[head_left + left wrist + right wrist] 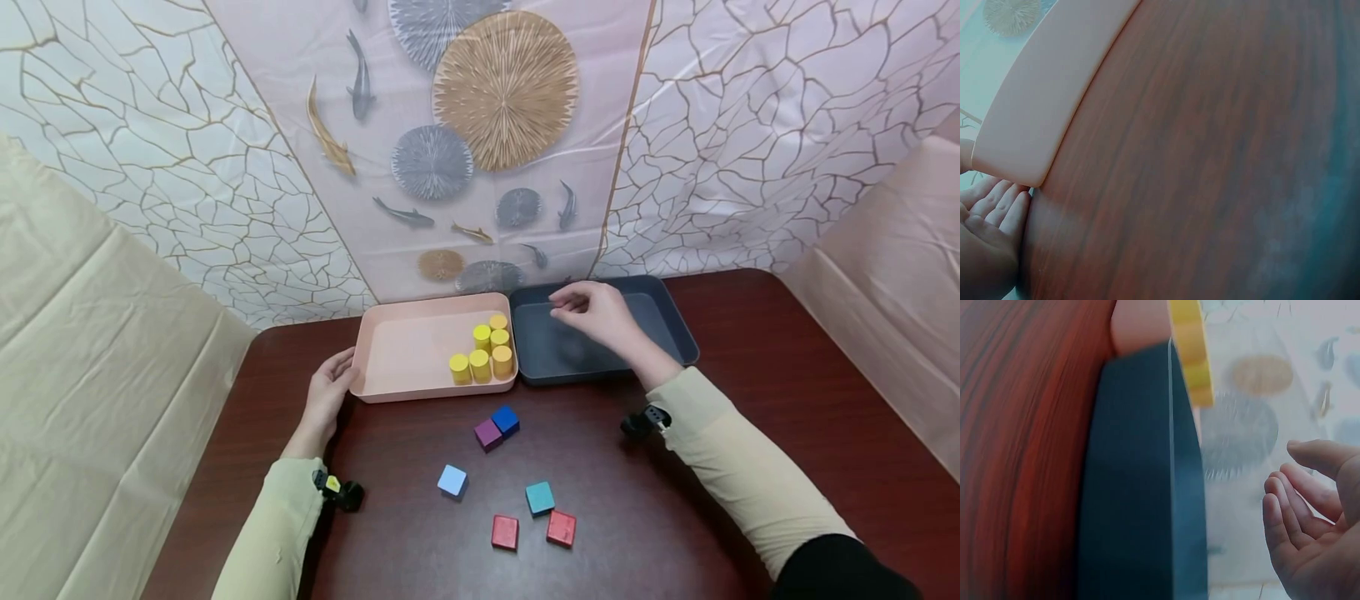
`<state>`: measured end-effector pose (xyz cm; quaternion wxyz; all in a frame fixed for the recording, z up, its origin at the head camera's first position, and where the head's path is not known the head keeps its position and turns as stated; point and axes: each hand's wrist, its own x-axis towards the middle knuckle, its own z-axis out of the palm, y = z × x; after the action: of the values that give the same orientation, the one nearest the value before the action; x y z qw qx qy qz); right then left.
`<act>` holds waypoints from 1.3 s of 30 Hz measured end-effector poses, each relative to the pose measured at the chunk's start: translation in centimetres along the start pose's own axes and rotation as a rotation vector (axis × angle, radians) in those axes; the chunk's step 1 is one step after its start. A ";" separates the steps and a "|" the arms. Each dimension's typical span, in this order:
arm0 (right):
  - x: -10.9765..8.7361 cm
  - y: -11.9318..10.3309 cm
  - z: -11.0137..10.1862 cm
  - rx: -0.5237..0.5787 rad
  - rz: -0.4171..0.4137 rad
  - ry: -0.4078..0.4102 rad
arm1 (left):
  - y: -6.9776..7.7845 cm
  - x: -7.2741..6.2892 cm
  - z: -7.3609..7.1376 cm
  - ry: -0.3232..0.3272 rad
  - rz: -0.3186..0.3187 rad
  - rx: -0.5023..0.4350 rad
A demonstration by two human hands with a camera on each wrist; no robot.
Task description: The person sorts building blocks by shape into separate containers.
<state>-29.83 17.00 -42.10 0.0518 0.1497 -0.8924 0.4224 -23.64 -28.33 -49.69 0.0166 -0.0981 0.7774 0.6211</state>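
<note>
My left hand (330,390) is at the left end of the pink tray (405,346). In the left wrist view, its thumb lies at the rim and its fingers (1015,215) reach to the tray's lower corner. My right hand (596,312) hovers over the dark grey tray (555,358), fingers loosely bent and nothing between them. In the right wrist view, thumb and fingertips stand apart, beyond the dark wall. Several yellow cylinders (480,365) stand upright in the right part of the pink tray, some of them a deeper yellow.
The trays sit side by side at the back of the table. In front of them, a purple cube (488,435) and a blue cube (506,422) lie together. Nearer are a light blue cube (452,482), a teal cube (540,499) and two red cubes (505,532). Patterned cloth hangs behind.
</note>
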 end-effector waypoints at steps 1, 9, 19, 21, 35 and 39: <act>-0.1 0.5 -0.4 -0.007 0.008 0.004 | 0.0 0.0 0.0 0.000 0.002 -0.002; -1.4 3.8 -3.6 -0.076 0.060 0.041 | -0.1 0.1 0.1 0.004 0.005 0.003; -3.0 6.9 -7.1 -0.091 0.102 0.139 | -0.1 0.1 0.2 0.012 -0.009 -0.007; -3.3 7.9 -7.7 -0.095 0.112 0.155 | 0.0 0.0 0.3 0.010 -0.011 -0.002; -5.9 12.5 -9.4 -0.138 0.217 0.236 | 0.1 -0.2 0.3 0.024 0.015 0.022; -6.2 13.4 -9.2 -0.136 0.229 0.234 | 0.2 -0.2 0.4 0.032 0.039 0.025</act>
<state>-28.39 33.45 -47.51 0.1168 -0.0070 -0.9181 0.3786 -23.48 -27.84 -49.60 -0.0067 -0.0925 0.7870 0.6099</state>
